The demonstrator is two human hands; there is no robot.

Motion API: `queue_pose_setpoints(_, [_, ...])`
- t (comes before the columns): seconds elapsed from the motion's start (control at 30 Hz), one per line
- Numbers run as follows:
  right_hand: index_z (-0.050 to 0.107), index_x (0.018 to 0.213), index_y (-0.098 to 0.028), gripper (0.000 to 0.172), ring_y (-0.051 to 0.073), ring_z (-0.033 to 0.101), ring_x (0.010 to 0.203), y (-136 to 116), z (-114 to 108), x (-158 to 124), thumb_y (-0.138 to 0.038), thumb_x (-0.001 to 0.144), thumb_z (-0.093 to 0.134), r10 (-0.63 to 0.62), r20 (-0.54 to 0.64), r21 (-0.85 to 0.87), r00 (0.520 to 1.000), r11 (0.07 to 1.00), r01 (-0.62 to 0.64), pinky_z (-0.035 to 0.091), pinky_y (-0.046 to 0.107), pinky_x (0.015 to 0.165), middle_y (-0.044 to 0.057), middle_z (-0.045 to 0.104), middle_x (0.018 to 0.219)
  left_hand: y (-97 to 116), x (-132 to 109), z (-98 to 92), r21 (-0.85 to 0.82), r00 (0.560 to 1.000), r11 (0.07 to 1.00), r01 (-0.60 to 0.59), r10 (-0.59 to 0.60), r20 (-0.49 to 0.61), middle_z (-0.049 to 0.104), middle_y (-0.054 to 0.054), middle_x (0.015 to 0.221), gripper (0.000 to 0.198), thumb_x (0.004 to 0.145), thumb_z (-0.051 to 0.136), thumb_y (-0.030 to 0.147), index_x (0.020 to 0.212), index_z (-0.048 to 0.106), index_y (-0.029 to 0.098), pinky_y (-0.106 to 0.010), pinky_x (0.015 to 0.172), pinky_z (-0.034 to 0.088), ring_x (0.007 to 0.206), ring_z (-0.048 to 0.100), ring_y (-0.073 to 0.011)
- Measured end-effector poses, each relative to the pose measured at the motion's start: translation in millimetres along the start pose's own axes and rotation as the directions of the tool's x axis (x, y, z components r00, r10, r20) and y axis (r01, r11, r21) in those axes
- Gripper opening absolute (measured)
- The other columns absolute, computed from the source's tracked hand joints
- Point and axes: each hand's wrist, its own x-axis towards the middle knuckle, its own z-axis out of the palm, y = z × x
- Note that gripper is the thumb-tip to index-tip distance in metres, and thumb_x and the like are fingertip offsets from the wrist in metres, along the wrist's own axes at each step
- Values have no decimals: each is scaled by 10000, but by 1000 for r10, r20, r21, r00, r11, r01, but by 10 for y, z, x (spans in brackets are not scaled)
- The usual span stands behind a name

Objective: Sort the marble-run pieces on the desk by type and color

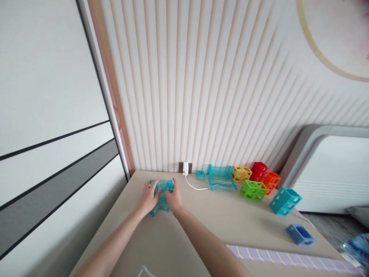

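Note:
My left hand (149, 197) grips the left side of a translucent teal plastic piece (163, 204) on the table, with the fingers curled over its upper edge. On the opposite side, my right hand (174, 197) has its fingers closed round the upper right corner. Curved edges show on the piece below my hands; its exact kind is unclear, and my fingers hide part of it. A similar teal slatted piece (221, 177) stands by the wall to the right, beside a small teal square block (200, 175).
A white charger (185, 168) sits in the wall socket, its cable running right across the table (201, 219). Openwork blocks in yellow (241, 174), red (258, 171), orange (270, 181), green (253, 190), teal (285, 201) and blue (300, 234) stand right. A lilac strip (276, 257) lies near the front.

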Motion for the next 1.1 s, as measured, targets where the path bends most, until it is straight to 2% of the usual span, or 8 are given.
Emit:
queue_pose_setpoints(0.1, [479, 1461, -229, 641, 217, 724, 898, 22, -10, 95, -225, 844, 652, 63, 28, -34, 998, 997, -62, 586, 386, 874, 43, 733, 1083, -61, 179, 12, 19, 998, 998, 54, -54, 35, 596, -166, 1336, 457, 986, 453, 370, 1396, 554, 193, -557, 1119, 411, 1368, 501, -345])
queue_pose_setpoints(0.3, [601, 1296, -187, 345, 212, 693, 987, -4, -83, 308, -333, 987, 646, 126, 94, -116, 988, 987, -115, 594, 412, 852, 90, 662, 1244, -141, 549, 72, 56, 985, 985, 162, -165, 49, 626, -132, 1326, 352, 987, 592, 354, 1291, 612, 177, -515, 1044, 493, 1237, 598, -292])
queue_pose_setpoints(0.43, [611, 1285, -184, 329, 228, 679, 1048, -61, -156, 397, -343, 997, 638, 73, 146, -184, 987, 982, -46, 587, 434, 886, 90, 647, 1275, -144, 641, 104, 64, 985, 983, 174, -174, -5, 608, -104, 1352, 357, 974, 639, 361, 1288, 606, 195, -502, 976, 542, 1156, 632, -263])
queue_pose_setpoints(0.57, [634, 1275, -203, 309, 251, 668, 1109, -150, -340, 270, -325, 991, 633, -59, 184, -272, 981, 956, 109, 549, 469, 964, 95, 667, 1270, -171, 507, 91, 55, 989, 988, 147, -145, -39, 606, -137, 1360, 340, 999, 562, 304, 1311, 601, 175, -537, 1091, 460, 1312, 545, -305])
queue_pose_setpoints(0.67, [704, 1203, -262, 255, 251, 678, 1112, -225, -704, 88, -285, 983, 577, -207, 244, -321, 948, 905, 280, 520, 420, 1012, 74, 722, 1196, -220, 310, 37, 26, 995, 995, 92, -91, -33, 574, -155, 1407, 365, 982, 501, 280, 1317, 613, 187, -528, 1169, 388, 1423, 444, -323])
queue_pose_setpoints(0.8, [738, 1139, -272, 261, 271, 640, 1162, -274, -1489, 62, -293, 953, 556, -332, 251, -428, 909, 804, 412, 455, 430, 1080, 76, 734, 1176, -257, 111, -83, -45, 1000, 999, 14, -15, -28, 549, -149, 1430, 387, 932, 521, 325, 1280, 635, 203, -551, 1178, 373, 1429, 435, -339])
queue_pose_setpoints(0.97, [684, 1232, -204, 370, 341, 574, 1236, -154, -2363, 407, -324, 921, 522, -339, -17, -629, 941, 734, 254, 393, 524, 1108, 161, 673, 1277, -14, 84, -203, -146, 994, 988, -45, 30, -102, 461, -201, 1482, 453, 936, 493, 388, 1318, 587, 164, -652, 1206, 246, 1477, 324, -398])
queue_pose_setpoints(1.1, [620, 1309, -134, 459, 353, 553, 1270, 35, -2646, 589, -379, 960, 451, -315, -241, -683, 918, 727, 70, 388, 538, 1107, 205, 630, 1331, 526, 107, -127, -277, 990, 953, -124, 102, -94, 488, -174, 1460, 429, 967, 473, 439, 1305, 580, 197, -577, 1236, 242, 1466, 365, -334])
